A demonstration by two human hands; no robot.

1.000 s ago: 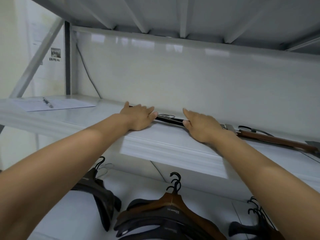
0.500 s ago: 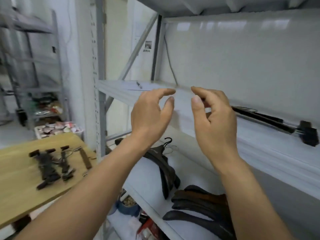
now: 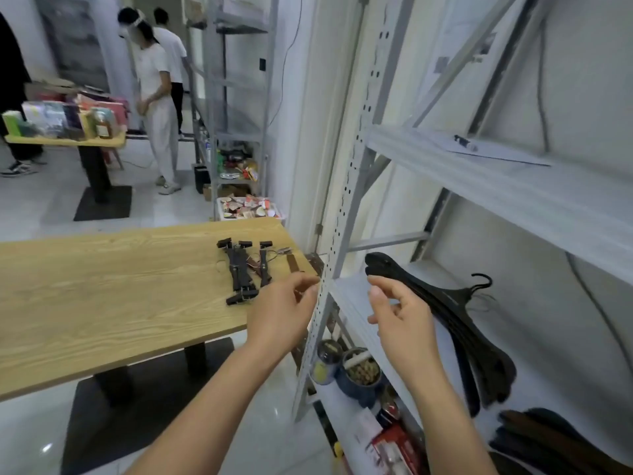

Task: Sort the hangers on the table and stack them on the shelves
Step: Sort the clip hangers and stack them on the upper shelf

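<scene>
Since the frame of one second ago, when both hands were pressed on a clip hanger lying on the upper shelf (image 3: pixel 513 186), the view has swung left and down toward the table (image 3: pixel 102 286). Both hands are now off the shelf and empty. That placement reads as finished; judged from the present layout, the next hanger is to be fetched from the table.

Left hand (image 3: pixel 281 317): held in the air just short of the table's near right corner, fingers loosely curled, thumb and forefinger close together, nothing between them. Right hand (image 3: pixel 400 320): raised in front of the lower shelf (image 3: pixel 356 303), fingers half curled and slightly spread, holding nothing.

Remaining work: a small pile of dark clip hangers (image 3: pixel 245 272) lies near the table's right end, just ahead of the left hand. Their long axes run roughly from the far edge toward the near edge, slightly fanned, with clips at both ends. One brown hanger (image 3: pixel 293 262) lies apart at the right of the pile, nearly parallel to it. Exact count cannot be told.

Already shelved: black coat hangers (image 3: pixel 455 323) are stacked on the lower shelf, hooks pointing toward the back wall, one arm reaching toward the upright post (image 3: pixel 346 207). Brown and dark coat hangers (image 3: pixel 548 440) lie lower right, partly out of view.
</scene>
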